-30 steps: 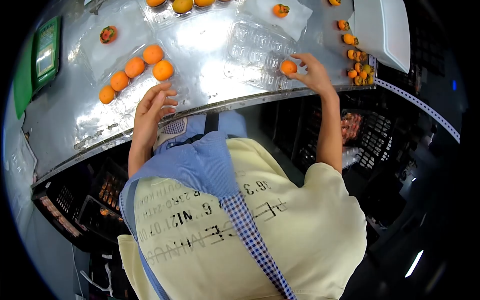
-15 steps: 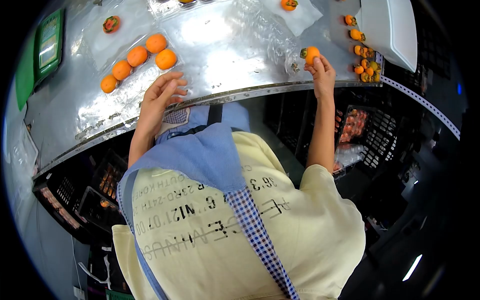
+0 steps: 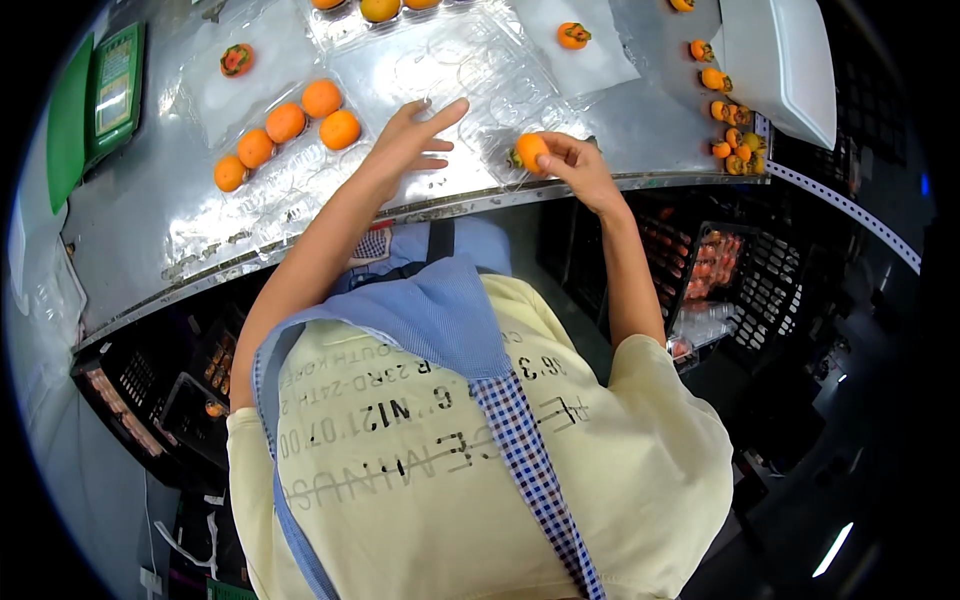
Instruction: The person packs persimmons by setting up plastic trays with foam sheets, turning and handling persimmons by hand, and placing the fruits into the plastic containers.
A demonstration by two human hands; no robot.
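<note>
An orange persimmon point(image 3: 530, 153) is pinched in the fingers of my right hand point(image 3: 575, 168), just above the table near its front edge. Its green calyx points left. My left hand point(image 3: 410, 143) is held over the table with fingers spread and nothing in them. Beyond both hands lies a clear plastic tray point(image 3: 470, 75), part of it blurred by glare. To the left of my left hand, several persimmons point(image 3: 286, 122) sit in a slanting row. One more persimmon point(image 3: 340, 129) lies beside them.
A single persimmon point(image 3: 237, 60) rests on a white sheet at left, another persimmon point(image 3: 573, 36) on a sheet at right. Small persimmons point(image 3: 735, 112) line the right side, by a white bin point(image 3: 780, 70). A green scale point(image 3: 118, 90) stands far left. Black crates point(image 3: 765, 290) are below the table.
My right hand has moved left with the persimmon, closer to my left hand. My left hand has shifted right and farther over the table, its fingers spreading. More persimmons show at the top edge.
</note>
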